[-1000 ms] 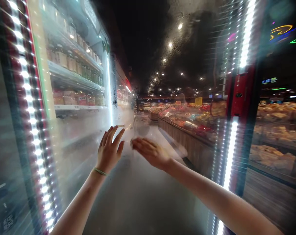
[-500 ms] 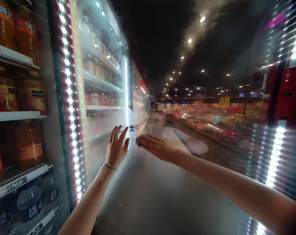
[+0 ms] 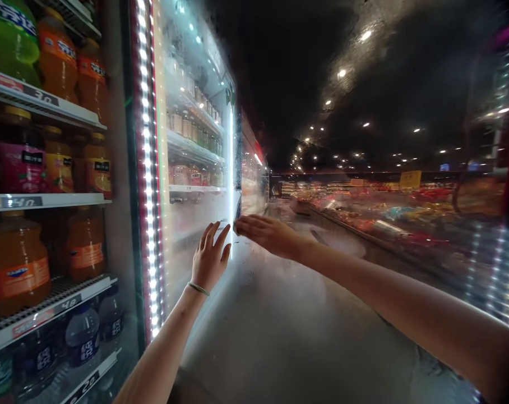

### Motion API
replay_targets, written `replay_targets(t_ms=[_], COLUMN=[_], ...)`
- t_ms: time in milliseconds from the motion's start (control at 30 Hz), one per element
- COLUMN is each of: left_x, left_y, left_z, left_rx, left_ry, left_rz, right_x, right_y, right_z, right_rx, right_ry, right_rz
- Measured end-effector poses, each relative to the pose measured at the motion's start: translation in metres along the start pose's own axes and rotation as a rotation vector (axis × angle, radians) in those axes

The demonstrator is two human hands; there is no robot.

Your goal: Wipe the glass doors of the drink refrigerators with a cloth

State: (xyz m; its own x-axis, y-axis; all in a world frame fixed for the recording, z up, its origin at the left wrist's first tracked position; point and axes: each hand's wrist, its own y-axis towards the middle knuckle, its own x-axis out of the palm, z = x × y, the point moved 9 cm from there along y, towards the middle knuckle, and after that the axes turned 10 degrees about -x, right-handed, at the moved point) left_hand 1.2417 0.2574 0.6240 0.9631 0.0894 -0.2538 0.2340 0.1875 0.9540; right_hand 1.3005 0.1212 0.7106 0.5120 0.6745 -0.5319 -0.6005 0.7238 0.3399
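My left hand (image 3: 211, 255) is raised in the middle of the view, palm forward, with its fingers spread and a thin pale band (image 3: 198, 288) around the wrist. Its fingers appear to lie against a fogged glass door (image 3: 280, 325). From the right reaches my right hand (image 3: 269, 234), its fingers stretched out side by side and pointing left. Those fingertips are close to the left hand's fingers, near a dark vertical edge. I cannot tell whether they touch the glass. No held object shows in either hand.
At left, a drinks cooler holds orange soda bottles (image 3: 18, 269), juice bottles (image 3: 98, 165) and water bottles (image 3: 83, 334) on white shelves (image 3: 44, 200). A bright light strip (image 3: 147, 140) runs down its side. Another lit cooler (image 3: 195, 140) stands beyond. Blurred produce displays (image 3: 389, 207) lie at right.
The view has swung left, so more of the drink shelves shows and the red frame at right slides nearly out of sight. My right hand is slightly higher and closer to my left.
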Motion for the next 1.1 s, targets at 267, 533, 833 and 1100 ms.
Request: replay_targets(t_ms=[267, 533, 833, 1100], left_x=[-0.012, -0.011, 0.0, 0.002], left_y=[-0.018, -0.052, -0.083, -0.084], left_z=[-0.042, -0.07, -0.076, -0.079], left_rx=[-0.07, -0.125, -0.148, -0.179], left_ry=[0.035, 0.053, 0.057, 0.05], left_rz=[-0.007, -0.072, -0.167, -0.177], right_x=[-0.032, 0.031, 0.064, 0.064], right_y=[0.012, 0.058, 0.106, 0.137], right_z=[0.067, 0.012, -0.001, 0.047], right_rx=[0.382, 0.003, -0.039, 0.207], right_ry=[-0.15, 0.076, 0.133, 0.09], right_rz=[0.256, 0.101, 0.114, 0.311])
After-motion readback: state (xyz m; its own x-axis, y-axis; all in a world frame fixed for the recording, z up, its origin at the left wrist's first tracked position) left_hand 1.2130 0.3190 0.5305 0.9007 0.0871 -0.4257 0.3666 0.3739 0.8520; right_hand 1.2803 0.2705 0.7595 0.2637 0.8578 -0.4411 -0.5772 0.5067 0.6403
